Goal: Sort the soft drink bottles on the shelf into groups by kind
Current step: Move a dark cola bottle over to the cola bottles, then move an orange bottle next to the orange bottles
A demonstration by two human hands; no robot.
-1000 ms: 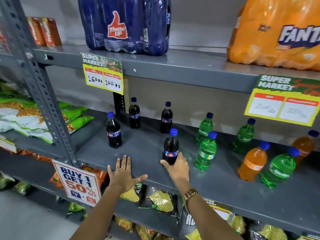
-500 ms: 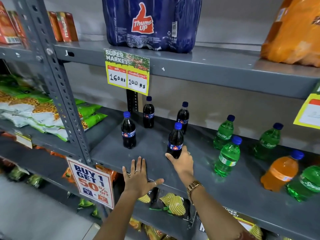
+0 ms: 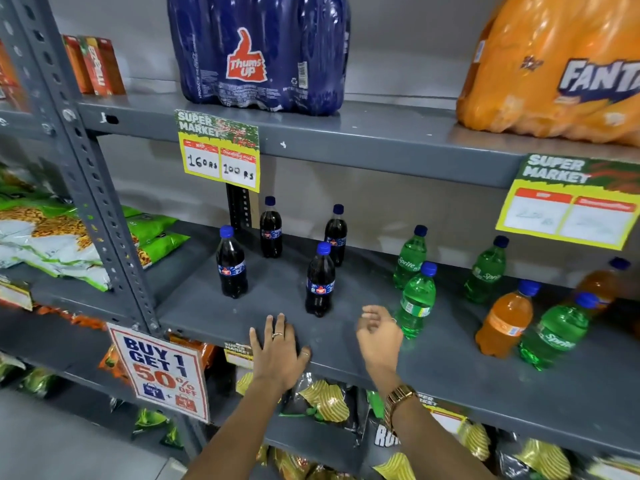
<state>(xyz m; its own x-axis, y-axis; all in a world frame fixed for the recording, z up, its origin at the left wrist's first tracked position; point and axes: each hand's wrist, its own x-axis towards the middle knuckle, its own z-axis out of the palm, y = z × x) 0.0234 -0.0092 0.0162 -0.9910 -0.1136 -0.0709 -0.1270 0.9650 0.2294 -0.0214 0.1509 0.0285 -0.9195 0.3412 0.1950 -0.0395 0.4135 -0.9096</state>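
Right hand (image 3: 379,336) released cola bottle (image 3: 320,280), grip loosely spread; left hand (image 3: 278,351) flat.

Both forearms are bare up to the lower edge of the frame, with no sleeve showing on either. The left hand (image 3: 277,355) wears a thin silver-coloured ring on one of its middle fingers, and a second narrow band sits on the thumb. The right hand (image 3: 379,339) shows a small ring on a finger at its far right side, though motion blur makes the detail hard to read. On the right wrist sits a gold-coloured wristwatch (image 3: 398,401) with a metal link bracelet, its face turned away.
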